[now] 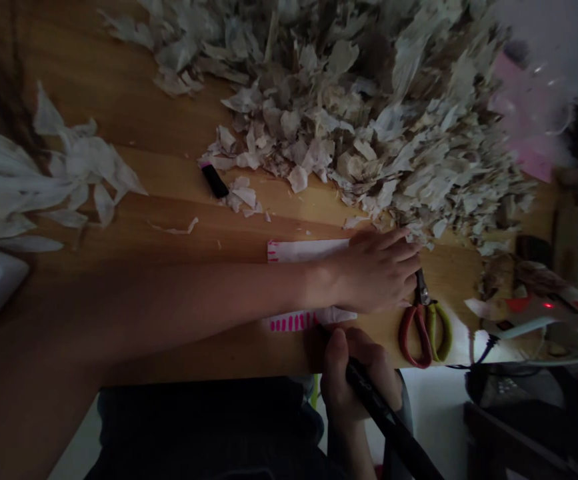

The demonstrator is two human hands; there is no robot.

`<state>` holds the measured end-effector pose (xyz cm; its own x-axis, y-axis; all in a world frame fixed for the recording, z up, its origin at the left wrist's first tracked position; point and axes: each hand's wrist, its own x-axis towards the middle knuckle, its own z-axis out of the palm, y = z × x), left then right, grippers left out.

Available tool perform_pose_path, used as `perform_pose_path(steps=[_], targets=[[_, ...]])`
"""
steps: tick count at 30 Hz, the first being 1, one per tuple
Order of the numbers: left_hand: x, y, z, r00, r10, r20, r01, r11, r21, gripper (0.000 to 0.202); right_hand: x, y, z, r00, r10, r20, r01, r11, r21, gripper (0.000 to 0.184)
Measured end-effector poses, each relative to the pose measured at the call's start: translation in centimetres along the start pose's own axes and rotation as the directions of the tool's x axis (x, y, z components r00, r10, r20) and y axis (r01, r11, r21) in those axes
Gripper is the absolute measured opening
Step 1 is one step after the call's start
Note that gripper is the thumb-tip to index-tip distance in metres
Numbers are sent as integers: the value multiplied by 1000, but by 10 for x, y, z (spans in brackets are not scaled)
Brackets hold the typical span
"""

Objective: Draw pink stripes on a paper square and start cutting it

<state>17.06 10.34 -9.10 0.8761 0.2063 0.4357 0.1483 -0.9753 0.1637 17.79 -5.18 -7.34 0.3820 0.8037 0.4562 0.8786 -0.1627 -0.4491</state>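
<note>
A black marker was gripped in the right hand, with the fingers curled round the barrel. The barrel was slanted from the lower right of the view up to its tip, which was held at a white paper strip, at the end of a row of short pink ticks along the strip's near edge. The strip was laid flat on a wooden desk, its long axis running parallel to the near desk edge. Its middle was covered by the left forearm, so it could not be told whether one piece or two lay there. The left hand was pressed down unclenched, its heel over the strip and its fingers stretched past the strip's end. Just beside those fingers, a pair of scissors with red and olive-green handles was lying with the blades directed toward the hand. Farther off, a small black pen with a pink end was lying at the edge of a large heap of torn paper scraps. A looser pile of white scraps was spread toward the left of the view, and a pink sheet was seen beyond the heap.
</note>
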Motion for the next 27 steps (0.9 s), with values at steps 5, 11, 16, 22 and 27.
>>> perform_pose_path(steps=[5, 11, 16, 22, 27], targets=[[0, 1, 1, 1000, -9, -29, 9, 1000, 1, 42, 5, -1, -2, 999, -30, 21, 30, 999, 12, 18], [0, 1, 1, 999, -12, -32, 12, 1000, 10, 42, 8, -3, -3, 999, -49, 21, 49, 999, 24, 20], [0, 1, 2, 1000, -17, -16, 17, 1000, 17, 42, 8, -5, -2, 1000, -15, -11, 15, 998, 61, 21], [0, 1, 1, 999, -11, -30, 11, 1000, 3, 41, 8, -2, -3, 999, -43, -19, 44, 997, 69, 19], [0, 0, -1, 999, -4, -36, 3, 1000, -31, 41, 1, 5, -7, 999, 7, -32, -3, 994, 112, 21]])
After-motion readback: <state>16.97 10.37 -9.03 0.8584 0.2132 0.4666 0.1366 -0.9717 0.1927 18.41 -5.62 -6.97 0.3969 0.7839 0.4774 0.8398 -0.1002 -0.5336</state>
